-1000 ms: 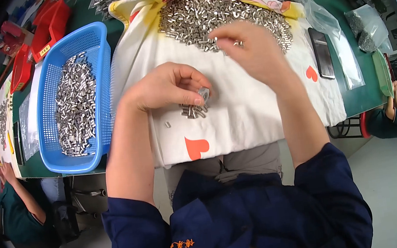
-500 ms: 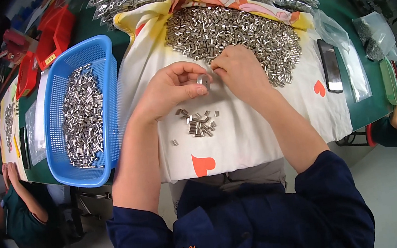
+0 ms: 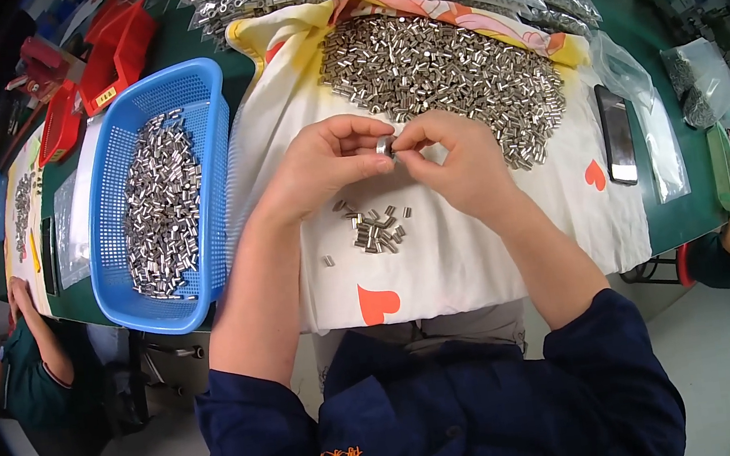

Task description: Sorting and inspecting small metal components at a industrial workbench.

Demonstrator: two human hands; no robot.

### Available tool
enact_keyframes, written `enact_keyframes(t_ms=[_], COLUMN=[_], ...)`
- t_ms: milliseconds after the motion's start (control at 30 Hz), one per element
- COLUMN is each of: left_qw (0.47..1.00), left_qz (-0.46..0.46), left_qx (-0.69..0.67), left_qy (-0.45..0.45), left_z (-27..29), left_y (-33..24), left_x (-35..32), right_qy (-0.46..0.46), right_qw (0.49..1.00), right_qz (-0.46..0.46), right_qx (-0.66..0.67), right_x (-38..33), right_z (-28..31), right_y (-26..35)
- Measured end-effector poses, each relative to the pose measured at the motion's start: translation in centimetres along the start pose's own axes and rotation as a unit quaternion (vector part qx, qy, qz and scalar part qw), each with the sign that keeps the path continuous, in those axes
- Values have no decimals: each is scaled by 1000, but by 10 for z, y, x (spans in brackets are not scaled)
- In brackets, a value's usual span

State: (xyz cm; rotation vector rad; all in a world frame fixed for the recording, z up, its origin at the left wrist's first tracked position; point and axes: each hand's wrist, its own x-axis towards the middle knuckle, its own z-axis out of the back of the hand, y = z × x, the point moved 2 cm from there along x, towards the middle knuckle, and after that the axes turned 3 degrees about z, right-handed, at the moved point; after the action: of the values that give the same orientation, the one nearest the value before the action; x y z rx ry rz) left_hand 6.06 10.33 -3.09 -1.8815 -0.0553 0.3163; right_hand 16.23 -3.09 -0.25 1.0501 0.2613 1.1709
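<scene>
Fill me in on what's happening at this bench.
A person in a dark blue jacket holds one small metal sleeve between the fingertips of the left hand and right hand, above a white cloth. A small cluster of sleeves lies on the cloth just below the hands, and a big heap sits farther back. A blue basket to the left holds more of them.
</scene>
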Motion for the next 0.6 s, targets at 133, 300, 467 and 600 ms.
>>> enact_keyframes(t_ms=[133,300,467,600], left_qw=[998,997,996,994], left_qz=[2,3,49,70], left_qx=[47,51,74,82], left_qy=[-40,-49,6,29], left_z=[-3,-2,-3,0], left_y=[1,-1,-4,-5], left_x=[0,-4,-8,-11], right_qy=[-58,-8,72,51], right_qw=[982,998,996,995], right_qz=[112,43,-39,-89], right_qx=[-138,-42,22,3], right_x=[-2,-1,1,8], right_z=[-6,1,7,26], right_y=[3,3,-1,-16])
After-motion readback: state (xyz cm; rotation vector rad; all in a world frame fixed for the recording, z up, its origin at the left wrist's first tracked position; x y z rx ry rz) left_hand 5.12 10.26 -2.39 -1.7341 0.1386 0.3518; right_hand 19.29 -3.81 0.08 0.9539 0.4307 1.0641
